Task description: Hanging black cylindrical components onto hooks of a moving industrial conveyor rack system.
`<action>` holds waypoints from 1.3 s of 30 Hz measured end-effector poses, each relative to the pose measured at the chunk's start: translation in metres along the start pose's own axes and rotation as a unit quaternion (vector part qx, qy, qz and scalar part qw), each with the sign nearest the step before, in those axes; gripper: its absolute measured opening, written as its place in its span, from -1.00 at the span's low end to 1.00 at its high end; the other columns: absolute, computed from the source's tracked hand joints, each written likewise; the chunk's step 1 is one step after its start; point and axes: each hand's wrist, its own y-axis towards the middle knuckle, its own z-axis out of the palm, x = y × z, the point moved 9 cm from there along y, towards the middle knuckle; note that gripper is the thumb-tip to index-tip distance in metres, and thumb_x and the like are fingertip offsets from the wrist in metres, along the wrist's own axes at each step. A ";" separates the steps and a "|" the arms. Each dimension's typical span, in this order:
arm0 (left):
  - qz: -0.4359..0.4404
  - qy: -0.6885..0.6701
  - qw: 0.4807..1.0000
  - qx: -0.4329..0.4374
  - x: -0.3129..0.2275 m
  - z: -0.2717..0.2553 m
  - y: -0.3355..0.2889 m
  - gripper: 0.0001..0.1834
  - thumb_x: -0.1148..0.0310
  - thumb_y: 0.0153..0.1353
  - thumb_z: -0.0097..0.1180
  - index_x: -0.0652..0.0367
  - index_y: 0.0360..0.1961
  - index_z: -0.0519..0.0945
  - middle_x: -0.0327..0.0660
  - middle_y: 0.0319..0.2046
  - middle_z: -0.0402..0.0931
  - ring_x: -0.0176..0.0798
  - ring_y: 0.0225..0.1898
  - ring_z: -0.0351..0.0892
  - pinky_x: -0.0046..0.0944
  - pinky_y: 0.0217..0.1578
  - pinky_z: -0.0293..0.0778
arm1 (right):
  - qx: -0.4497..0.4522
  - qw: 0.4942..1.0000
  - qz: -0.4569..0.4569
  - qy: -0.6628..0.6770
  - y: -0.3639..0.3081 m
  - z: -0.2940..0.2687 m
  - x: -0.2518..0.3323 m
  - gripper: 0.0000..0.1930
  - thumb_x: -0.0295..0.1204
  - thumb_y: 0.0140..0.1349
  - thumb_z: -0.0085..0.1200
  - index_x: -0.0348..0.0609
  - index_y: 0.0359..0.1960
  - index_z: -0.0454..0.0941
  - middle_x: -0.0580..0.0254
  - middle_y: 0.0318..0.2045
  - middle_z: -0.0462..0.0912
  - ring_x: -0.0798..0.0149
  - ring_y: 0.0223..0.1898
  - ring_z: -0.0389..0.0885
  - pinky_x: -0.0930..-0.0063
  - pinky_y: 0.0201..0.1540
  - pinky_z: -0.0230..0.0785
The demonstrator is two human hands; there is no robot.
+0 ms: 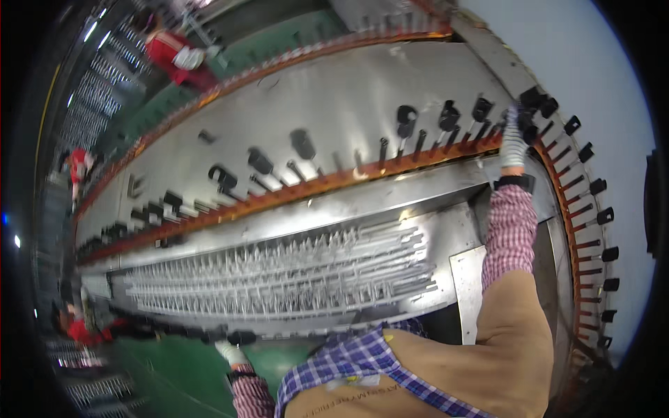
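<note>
My right hand, in a pale striped glove, reaches out to the bend of an orange-brown rail. Its fingers are drawn together beside a cluster of black utensil heads; what they grip is blurred and partly hidden. Along the rail stand several black-headed kitchen utensils with thin metal shafts, some heads slotted. Low on the left, my gloved left hand is beside a black piece at the near edge of the metal bench. Its fingers are too small and smeared to read.
Rows of bare metal utensil shafts lie in a steel tray between me and the rail. Behind the rail spreads a broad steel surface. People in red work at the far left. A pale wall stands to the right.
</note>
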 end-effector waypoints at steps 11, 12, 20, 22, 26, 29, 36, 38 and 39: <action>-0.139 -0.749 0.645 0.053 -0.036 -0.084 0.042 -0.75 0.43 0.03 -0.03 0.14 -0.21 0.48 -0.12 -0.32 0.51 -0.24 -0.38 0.46 -0.29 -0.24 0.34 | 0.498 0.617 0.537 0.289 -0.531 0.038 0.177 -0.67 -0.30 0.23 -0.28 -0.24 -0.06 0.26 0.11 -0.24 0.42 0.34 -0.29 0.42 0.55 -0.24 0.33; -0.106 -0.715 0.690 0.032 -0.032 -0.071 0.047 -0.75 0.40 0.02 -0.02 0.16 -0.22 0.48 -0.11 -0.33 0.51 -0.24 -0.37 0.46 -0.29 -0.26 0.34 | 0.440 0.482 0.683 0.327 -0.583 0.043 0.249 -0.66 -0.26 0.22 -0.26 -0.22 -0.06 0.26 0.12 -0.24 0.42 0.35 -0.29 0.40 0.55 -0.26 0.33; 0.105 -0.477 0.872 -0.034 -0.031 -0.099 0.047 -0.57 0.09 0.00 -0.09 0.27 -0.30 0.48 0.01 -0.40 0.49 -0.11 -0.36 0.47 -0.21 -0.32 0.35 | 0.375 0.702 0.581 0.170 -0.638 0.043 0.312 -0.66 -0.17 0.19 -0.18 -0.21 -0.26 0.45 0.31 -0.38 0.50 0.47 -0.39 0.41 0.63 -0.31 0.29; 0.179 -0.581 0.786 -0.110 -0.027 -0.086 0.052 -0.65 0.24 0.00 -0.08 0.32 -0.29 0.45 0.05 -0.44 0.47 -0.08 -0.38 0.46 -0.21 -0.32 0.35 | 0.506 0.787 0.349 -0.048 -0.623 0.044 0.332 -0.64 -0.15 0.19 -0.19 -0.22 -0.31 0.47 0.36 -0.42 0.48 0.50 -0.42 0.36 0.63 -0.34 0.26; 0.096 -0.557 0.824 0.045 -0.025 -0.115 0.052 -0.72 0.39 0.00 -0.15 0.24 -0.24 0.44 0.01 -0.43 0.48 -0.07 -0.46 0.42 -0.18 -0.36 0.32 | 0.304 0.767 0.554 0.111 -0.660 0.034 0.293 -0.71 -0.24 0.14 -0.08 -0.26 -0.38 0.46 0.29 -0.52 0.52 0.41 -0.52 0.48 0.59 -0.49 0.31; 0.106 -0.590 0.800 0.018 -0.027 -0.123 0.053 -0.72 0.38 0.00 -0.16 0.20 -0.24 0.45 0.01 -0.41 0.49 -0.05 -0.45 0.43 -0.18 -0.36 0.32 | 0.359 0.815 0.430 0.149 -0.684 0.034 0.247 -0.70 -0.25 0.14 -0.09 -0.24 -0.24 0.43 0.21 -0.42 0.54 0.40 -0.44 0.49 0.59 -0.40 0.32; 0.105 -0.652 0.751 -0.016 -0.024 -0.084 0.063 -0.77 0.40 -0.06 -0.11 0.21 -0.33 0.44 0.01 -0.45 0.48 0.03 -0.41 0.44 -0.14 -0.34 0.34 | 0.306 0.832 0.462 0.037 -0.609 -0.004 0.314 -0.58 -0.14 0.10 -0.05 -0.30 -0.22 0.40 0.21 -0.52 0.53 0.43 -0.60 0.47 0.59 -0.61 0.32; 0.081 -0.608 0.790 0.008 -0.025 -0.065 0.068 -0.70 0.41 -0.08 -0.03 0.18 -0.24 0.38 0.00 -0.43 0.44 -0.04 -0.43 0.43 -0.15 -0.40 0.35 | 0.396 0.825 0.385 -0.120 -0.636 -0.020 0.261 -0.59 -0.08 0.08 -0.05 -0.27 -0.37 0.44 0.22 -0.67 0.50 0.41 -0.65 0.46 0.53 -0.62 0.31; 0.081 -0.610 0.788 0.006 -0.019 -0.051 0.071 -0.70 0.41 -0.08 -0.03 0.18 -0.24 0.38 0.00 -0.43 0.44 -0.04 -0.43 0.43 -0.15 -0.40 0.35 | 0.448 0.822 0.288 -0.202 -0.635 -0.013 0.266 -0.59 -0.07 0.08 -0.06 -0.25 -0.39 0.45 0.20 -0.70 0.49 0.39 -0.65 0.47 0.49 -0.60 0.31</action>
